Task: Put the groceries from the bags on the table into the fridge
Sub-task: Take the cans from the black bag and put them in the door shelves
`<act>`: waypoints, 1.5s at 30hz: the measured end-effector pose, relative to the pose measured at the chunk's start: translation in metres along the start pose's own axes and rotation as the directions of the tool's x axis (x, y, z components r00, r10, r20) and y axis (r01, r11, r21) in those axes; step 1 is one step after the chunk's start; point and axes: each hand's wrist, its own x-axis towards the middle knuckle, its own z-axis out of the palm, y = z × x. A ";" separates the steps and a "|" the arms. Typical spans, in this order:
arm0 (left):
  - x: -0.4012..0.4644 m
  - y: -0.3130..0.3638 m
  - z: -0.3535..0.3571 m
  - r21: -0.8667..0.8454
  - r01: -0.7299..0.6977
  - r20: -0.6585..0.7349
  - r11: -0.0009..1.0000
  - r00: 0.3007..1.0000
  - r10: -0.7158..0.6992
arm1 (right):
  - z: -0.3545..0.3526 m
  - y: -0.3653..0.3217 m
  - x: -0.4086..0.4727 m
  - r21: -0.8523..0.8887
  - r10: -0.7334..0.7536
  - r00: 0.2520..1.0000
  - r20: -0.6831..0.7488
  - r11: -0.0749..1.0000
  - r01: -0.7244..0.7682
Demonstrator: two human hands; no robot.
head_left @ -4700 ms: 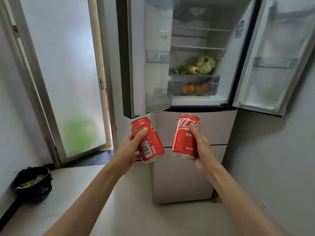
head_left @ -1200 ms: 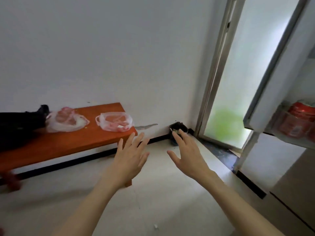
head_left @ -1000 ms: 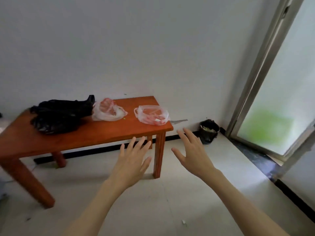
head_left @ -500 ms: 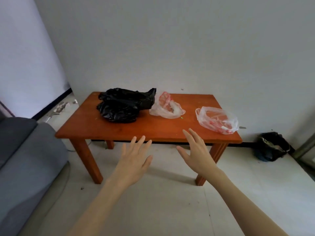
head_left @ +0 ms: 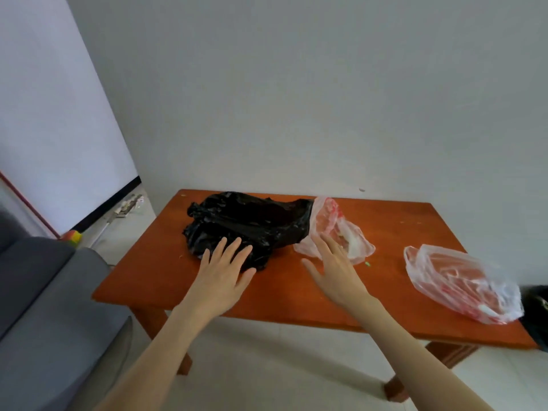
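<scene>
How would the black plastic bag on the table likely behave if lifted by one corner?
The black bag looks crumpled and thin, so probably floppy. It lies slumped and fairly flat, so likely light, though its contents are hidden.

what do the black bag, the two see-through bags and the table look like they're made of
Black bag: thin opaque plastic film, glossy, with crumpled folds catching light.
Middle clear bag and right clear bag: thin translucent plastic with red print, wrinkled; reddish contents show through.
Table: apparently wood with a smooth orange-brown finish; solid or veneer is unclear.

Probably home: sofa (head_left: 44, 307), table (head_left: 296, 298)
</scene>
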 end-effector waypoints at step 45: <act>0.255 -0.235 0.083 0.116 -0.033 0.128 0.993 0.992 0.018 | 0.259 -0.019 0.282 -0.163 0.456 0.712 0.534 0.882 -0.443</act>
